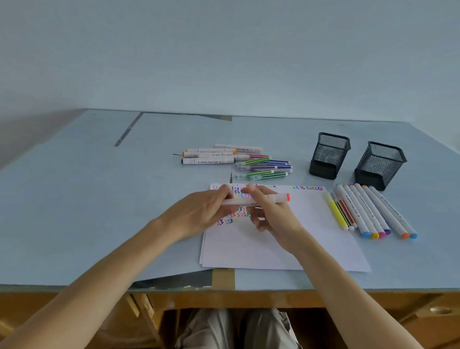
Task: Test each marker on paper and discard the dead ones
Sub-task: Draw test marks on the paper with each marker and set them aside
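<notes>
Nearest the body, the paper (286, 249) is seen lying on the worktop (85, 205), directly beneath both hands, with rows of coloured zigzag test marks along its far part. Just above it, a white marker with an orange-red end (257, 200) is held level: the left hand (201, 213) is closed round its left end, the right hand (272, 218) is closed round its barrel. A cap appears to be being pulled or pushed at the left end, though this is blurred.

The step would be done well if the marker were gripped firmly near the cap, pulled straight (not twisted sideways), and the tip drawn over bare paper beside the existing marks.

To the right of the right hand, a row of markers (370, 211) is laid side by side. Beyond the hands, a loose pile of markers (235, 159) is found, and further right two black mesh holders (355, 161) are stood apart.
</notes>
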